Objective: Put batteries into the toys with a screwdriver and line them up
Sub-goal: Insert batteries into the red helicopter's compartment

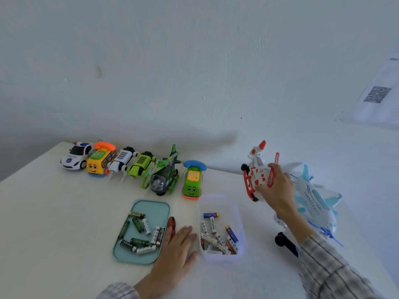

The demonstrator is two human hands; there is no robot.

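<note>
My right hand [275, 186] grips a red and white toy helicopter [255, 171] at the table's right, tipped on its side and lifted off the surface. My left hand [176, 249] lies flat on the table, fingers straight, partly covering a red-handled screwdriver [171, 223]. A teal tray [154, 207] holds several green and white batteries. A clear tub [219, 200] holds several more batteries. Several toys stand in a row at the back: a police car [75, 155], an orange phone bus [100, 161], a white robot dog [122, 160], a green robot dog [141, 164], a green helicopter [163, 175], a green phone car [193, 181].
A large white and blue toy airplane [311, 197] stands at the right edge, just behind my right forearm. A paper sheet with a QR code [376, 94] hangs on the white wall. The table's left edge runs diagonally past the police car.
</note>
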